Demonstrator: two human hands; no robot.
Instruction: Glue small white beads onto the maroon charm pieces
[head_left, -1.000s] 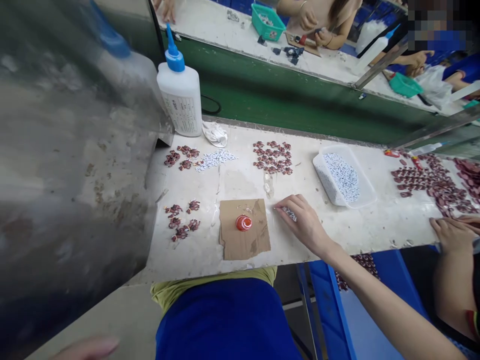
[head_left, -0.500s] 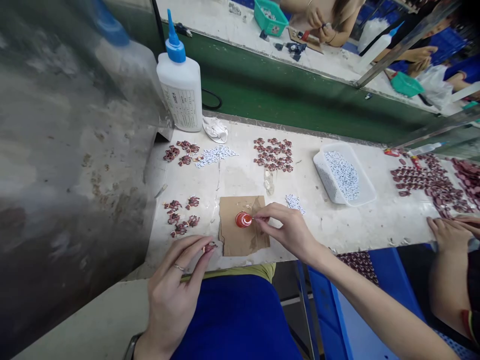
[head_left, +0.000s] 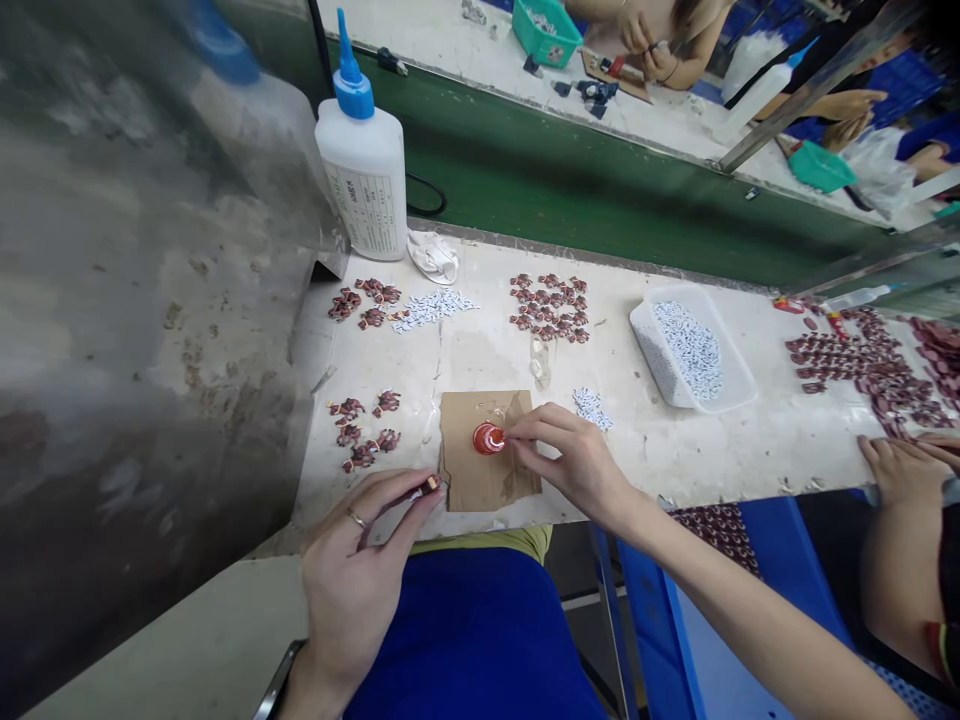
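My left hand (head_left: 364, 555) pinches a small brown molded piece (head_left: 429, 486) with a pale face, just off the near left corner of a cardboard square (head_left: 469, 480). On the cardboard stands a small round red container (head_left: 488, 438) with a whitish ring. My right hand (head_left: 574, 455) is closed, thumb and finger pressed together at the container's right rim. Whatever those fingertips hold is too small to make out. Similar brown pieces (head_left: 363, 436) lie in a group left of the cardboard. A small heap of white-and-dark bits (head_left: 592, 408) lies beyond my right hand.
Farther back are brown pieces (head_left: 550, 308), white bits (head_left: 435, 308), a large glue-type bottle (head_left: 366, 185) and a crumpled white cloth (head_left: 433, 257). A clear tub (head_left: 739, 385) of white bits stands right. A metal panel (head_left: 150, 350) borders the left; a co-worker's hand (head_left: 900, 468) rests at right.
The brown piece in my left hand has turned, so its pale side now shows, and it has shifted slightly right. My right hand stays at the red container.
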